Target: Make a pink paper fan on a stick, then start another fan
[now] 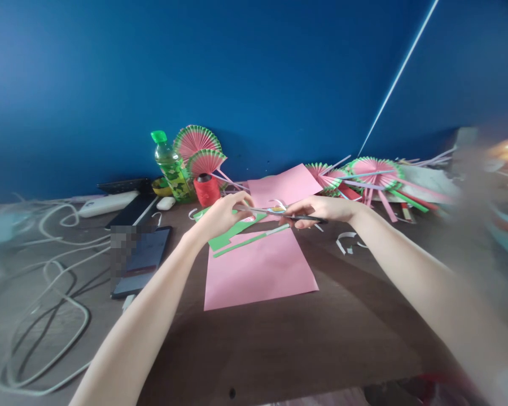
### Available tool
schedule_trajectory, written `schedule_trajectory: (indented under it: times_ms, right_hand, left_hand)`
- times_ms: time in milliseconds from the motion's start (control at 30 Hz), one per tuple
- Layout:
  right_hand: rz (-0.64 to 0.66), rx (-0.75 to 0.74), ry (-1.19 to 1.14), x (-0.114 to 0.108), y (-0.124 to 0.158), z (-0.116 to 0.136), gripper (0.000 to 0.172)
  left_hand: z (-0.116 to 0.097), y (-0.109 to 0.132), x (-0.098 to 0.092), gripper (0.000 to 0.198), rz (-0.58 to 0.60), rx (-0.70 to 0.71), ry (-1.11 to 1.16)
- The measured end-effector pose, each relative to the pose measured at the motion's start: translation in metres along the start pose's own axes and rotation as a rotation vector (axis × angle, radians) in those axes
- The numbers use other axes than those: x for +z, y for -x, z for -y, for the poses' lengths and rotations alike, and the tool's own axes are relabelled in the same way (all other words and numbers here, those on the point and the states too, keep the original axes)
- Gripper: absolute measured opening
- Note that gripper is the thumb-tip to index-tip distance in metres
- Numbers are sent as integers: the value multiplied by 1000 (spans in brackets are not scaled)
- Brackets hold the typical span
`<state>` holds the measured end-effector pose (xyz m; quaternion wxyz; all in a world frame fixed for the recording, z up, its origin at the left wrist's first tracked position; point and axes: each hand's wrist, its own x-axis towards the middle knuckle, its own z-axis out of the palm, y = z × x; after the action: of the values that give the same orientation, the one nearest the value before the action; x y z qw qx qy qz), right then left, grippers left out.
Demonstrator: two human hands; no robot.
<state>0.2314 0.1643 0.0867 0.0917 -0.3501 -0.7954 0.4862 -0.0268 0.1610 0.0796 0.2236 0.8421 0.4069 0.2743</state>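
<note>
My right hand [322, 208] is closed around a pair of scissors [267, 213], whose thin blades point left. The fingers of my left hand [226, 213] are pinched together at the blade tips; what they grip, if anything, is too small to make out. Below both hands a pink paper sheet [262, 276] lies on the dark table. A narrow green strip [241, 246] with a whitish end rests across its upper edge. Beside that strip lies a wider piece of green paper [226, 239], partly covered by my left hand.
Behind my hands are a red spool-like roll [206, 190], a green-capped bottle [169, 166], pleated pink-green paper fans [197, 141] and another pink sheet [285, 185]. More fans [375, 172] with strips lie right. White cables [84, 316] and a dark tablet [144, 262] occupy the left.
</note>
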Motion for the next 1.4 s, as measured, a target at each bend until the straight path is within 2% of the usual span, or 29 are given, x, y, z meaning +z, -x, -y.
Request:
schedule_trajectory:
  times_ms: [467,700,900,1400]
  right_hand:
    - [-14,8,33,0,1,2,46]
    - [-2,-9,15,-1,0,-2,52]
    - [-15,-5,26,0,0,-1,45]
    - [-1,-9,-16,-1,0,-6,43]
  left_hand:
    - [2,0,0,14,3,-31,0]
    - [1,0,-1,13,2,-30,2]
    - [2,-1,-1,14,4,-21,-5]
    - [4,-1,-3,14,11,-23,-2]
